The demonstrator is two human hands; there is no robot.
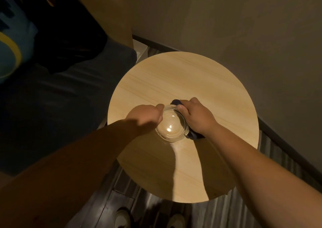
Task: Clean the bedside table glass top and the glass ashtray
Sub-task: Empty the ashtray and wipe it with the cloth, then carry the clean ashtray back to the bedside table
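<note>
Glass ashtray point(171, 125) mid-tabletop point(174, 74) | left hand point(145, 116) grips its rim | right hand point(196, 117) clutches dark cloth point(193, 135) beside it | risk: ashtray slips (smooth glass), chips.

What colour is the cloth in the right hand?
The crumpled cloth is dark navy blue, seen in the head view.

Along the left we see a dark bed point(57, 95), its cover lying in soft folds. At its far left edge rests a teal cushion point(12, 41) with a yellow band, and just beside that a heap of black cloth point(69, 41). A plain beige wall point(226, 22) fills the upper right and meets a dark skirting board point(156, 44). Below us runs a dark wooden floor point(108, 198), and on it, at the bottom edge, stand two pale shoes point(122, 218).
</note>
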